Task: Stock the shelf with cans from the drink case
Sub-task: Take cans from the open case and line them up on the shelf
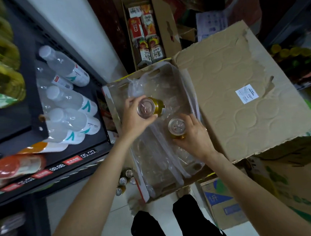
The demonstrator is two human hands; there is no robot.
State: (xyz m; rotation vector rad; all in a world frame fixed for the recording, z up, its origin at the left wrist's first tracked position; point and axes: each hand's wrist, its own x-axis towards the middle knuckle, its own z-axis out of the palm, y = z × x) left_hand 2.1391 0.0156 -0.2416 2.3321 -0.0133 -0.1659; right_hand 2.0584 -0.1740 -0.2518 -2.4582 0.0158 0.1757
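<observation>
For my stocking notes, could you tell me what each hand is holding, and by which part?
Left hand grips a gold can around its top rim. Right hand grips another can around its side.

Tiled floor (120,221) bears loose cans (123,181) beside the drink case (157,191).

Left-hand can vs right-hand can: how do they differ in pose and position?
The gold can in the left hand is tilted, its gold side showing; the gold can in the right hand faces its top straight at the camera, so it looks upright. The left hand holds its can farther from the person than the right hand does. Both are gold with clear plastic caps, over the open cardboard drink case.
</observation>
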